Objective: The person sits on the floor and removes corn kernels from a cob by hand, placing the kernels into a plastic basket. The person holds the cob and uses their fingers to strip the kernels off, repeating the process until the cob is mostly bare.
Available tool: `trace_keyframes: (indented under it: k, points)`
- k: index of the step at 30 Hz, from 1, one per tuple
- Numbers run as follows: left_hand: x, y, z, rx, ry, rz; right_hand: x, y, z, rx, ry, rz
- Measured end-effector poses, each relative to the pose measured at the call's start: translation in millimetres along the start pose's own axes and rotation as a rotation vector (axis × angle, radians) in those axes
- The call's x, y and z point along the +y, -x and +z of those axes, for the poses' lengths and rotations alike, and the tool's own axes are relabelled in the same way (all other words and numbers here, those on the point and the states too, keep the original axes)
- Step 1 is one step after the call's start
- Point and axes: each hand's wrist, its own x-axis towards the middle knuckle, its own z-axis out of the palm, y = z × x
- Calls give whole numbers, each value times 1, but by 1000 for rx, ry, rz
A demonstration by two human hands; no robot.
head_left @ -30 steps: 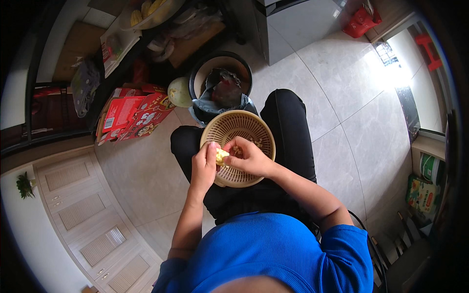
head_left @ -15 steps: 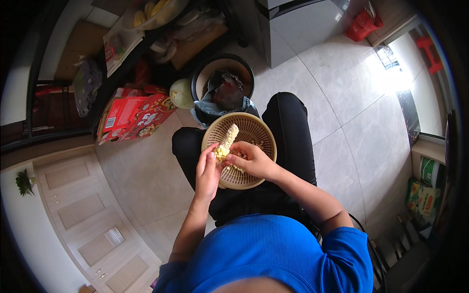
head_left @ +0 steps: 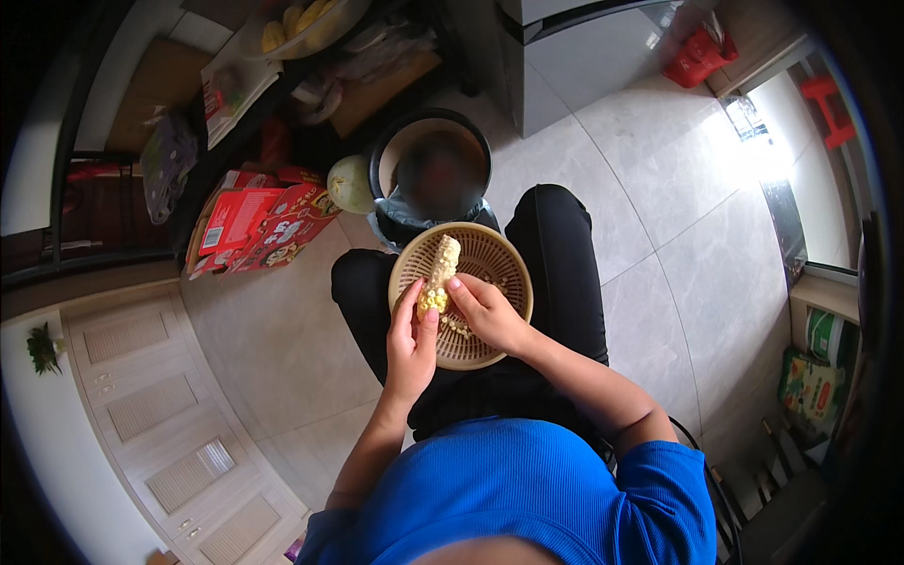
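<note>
Above a round tan plastic basket [head_left: 517,270] on my lap, I hold an ear of corn [head_left: 443,268]. Its far end is bare pale cob, while yellow kernels still cover the end nearest me. My left hand [head_left: 411,344] is closed round the kernel-covered end from the left. My right hand [head_left: 488,315] grips the cob from the right, its thumb pressed against the side by the kernels. Loose kernels [head_left: 459,326] lie on the slatted bottom of the basket, partly hidden under my hands.
A lined bin [head_left: 380,155] stands just beyond the basket, beside a pale green melon [head_left: 350,183]. Red cardboard boxes [head_left: 264,221] lean at the left. A bowl of corn [head_left: 330,33] sits on the shelf above. Grey floor tiles [head_left: 650,188] stretch to the right.
The cob has turned more upright. My right thumb has moved up along its side, and my left hand has shifted slightly right, with both hands still on the corn.
</note>
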Motion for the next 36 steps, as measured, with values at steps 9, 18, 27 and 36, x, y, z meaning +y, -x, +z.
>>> trace_keyframes:
  k: [9, 18, 27, 36]
  points:
    - [11, 0, 5, 64, -536, 260, -10, 1, -1, 7, 310, -60]
    - [16, -5, 2, 53, -467, 150, -2, -2, -5, 7, -201, 124]
    - [-6, -4, -7, 96, -30, 27, 37, 1, -19, 75, 880, -417]
    - [-9, 1, 2, 121, -321, 150, 10, -3, -7, 11, 240, 38]
